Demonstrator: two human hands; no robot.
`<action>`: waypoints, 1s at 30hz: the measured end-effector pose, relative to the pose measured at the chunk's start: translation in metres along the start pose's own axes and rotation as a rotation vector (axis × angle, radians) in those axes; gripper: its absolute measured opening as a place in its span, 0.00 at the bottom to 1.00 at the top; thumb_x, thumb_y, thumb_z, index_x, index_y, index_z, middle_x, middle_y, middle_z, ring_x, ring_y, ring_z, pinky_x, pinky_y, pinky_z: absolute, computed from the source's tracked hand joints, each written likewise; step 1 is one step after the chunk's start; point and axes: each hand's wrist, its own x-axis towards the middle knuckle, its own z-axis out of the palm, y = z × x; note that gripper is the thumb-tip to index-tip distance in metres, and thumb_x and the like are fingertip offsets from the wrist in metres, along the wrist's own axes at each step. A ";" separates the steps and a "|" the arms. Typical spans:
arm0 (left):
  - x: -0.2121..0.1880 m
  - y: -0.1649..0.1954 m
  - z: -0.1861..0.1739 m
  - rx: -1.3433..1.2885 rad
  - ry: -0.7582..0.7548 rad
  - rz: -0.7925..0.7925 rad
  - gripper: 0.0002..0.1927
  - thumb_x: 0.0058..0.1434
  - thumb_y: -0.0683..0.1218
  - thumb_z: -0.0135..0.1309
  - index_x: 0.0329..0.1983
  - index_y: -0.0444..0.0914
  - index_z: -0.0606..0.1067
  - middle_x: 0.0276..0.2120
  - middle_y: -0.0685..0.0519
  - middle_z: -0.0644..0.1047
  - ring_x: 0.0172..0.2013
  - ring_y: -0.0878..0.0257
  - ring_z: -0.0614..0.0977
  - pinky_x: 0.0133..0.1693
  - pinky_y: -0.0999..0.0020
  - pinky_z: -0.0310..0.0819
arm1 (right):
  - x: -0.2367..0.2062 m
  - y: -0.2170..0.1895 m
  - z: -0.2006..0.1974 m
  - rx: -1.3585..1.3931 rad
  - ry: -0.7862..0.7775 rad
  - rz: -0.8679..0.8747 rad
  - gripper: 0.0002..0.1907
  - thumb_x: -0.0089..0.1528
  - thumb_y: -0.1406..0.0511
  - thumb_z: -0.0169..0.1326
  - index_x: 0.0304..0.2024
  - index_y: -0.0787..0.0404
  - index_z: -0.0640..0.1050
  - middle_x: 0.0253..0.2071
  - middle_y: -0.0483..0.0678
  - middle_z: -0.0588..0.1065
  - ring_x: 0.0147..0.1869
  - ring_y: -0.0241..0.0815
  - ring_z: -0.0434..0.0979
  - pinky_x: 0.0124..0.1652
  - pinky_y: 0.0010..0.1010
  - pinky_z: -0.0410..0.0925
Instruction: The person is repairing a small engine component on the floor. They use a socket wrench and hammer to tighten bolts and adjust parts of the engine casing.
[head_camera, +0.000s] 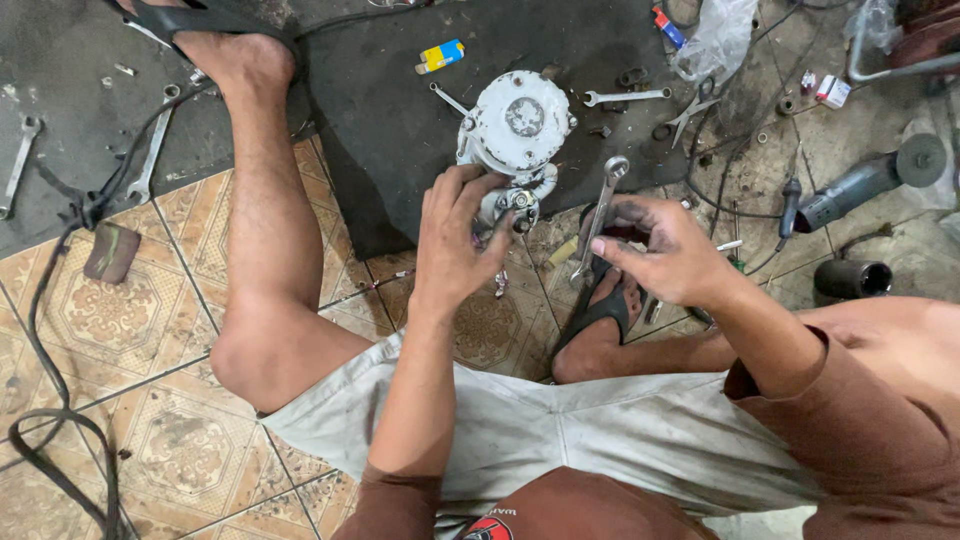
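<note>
The left hand (455, 235) rests on the lower part of a round grey motor housing (520, 125), fingers curled together around the small fitting (518, 200) at its base, seemingly to steady it; the housing stands on a dark rubber mat (390, 130) spread over the tiled floor (120, 330), between the person's legs. The right hand (665, 250) has its grip clamped on a silver wrench (598, 215), pinched near the lower end so the ring end points up toward the housing, just beside the fitting but apart from it. More wrenches (625, 96), scissors (692, 112) and an angle grinder (860, 180) lie scattered within reach; a clear plastic bag (715, 40) lies near the mat's edge, its contents too crumpled to tell; a dark open cup (852, 278) sits beside the grinder, its inside hidden.
</note>
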 end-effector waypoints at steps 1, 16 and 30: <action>0.000 0.001 0.003 0.014 -0.015 -0.020 0.20 0.51 0.41 0.66 0.48 0.33 0.78 0.48 0.46 0.75 0.50 0.48 0.75 0.51 0.54 0.68 | 0.000 0.000 0.001 0.020 -0.004 -0.010 0.11 0.64 0.67 0.59 0.47 0.67 0.78 0.42 0.44 0.79 0.46 0.30 0.75 0.48 0.27 0.71; -0.002 -0.001 0.012 -0.018 -0.005 0.038 0.20 0.53 0.40 0.64 0.49 0.35 0.77 0.49 0.47 0.74 0.53 0.48 0.75 0.56 0.52 0.65 | 0.001 -0.015 0.004 -0.134 -0.010 -0.010 0.11 0.62 0.66 0.59 0.45 0.66 0.79 0.38 0.46 0.80 0.42 0.32 0.74 0.45 0.28 0.71; 0.002 -0.003 0.013 0.029 -0.009 0.006 0.20 0.53 0.43 0.68 0.48 0.39 0.76 0.48 0.49 0.75 0.53 0.49 0.75 0.57 0.53 0.65 | 0.000 -0.014 0.005 -0.164 -0.014 0.034 0.10 0.62 0.66 0.59 0.44 0.65 0.79 0.33 0.44 0.78 0.36 0.30 0.71 0.38 0.27 0.70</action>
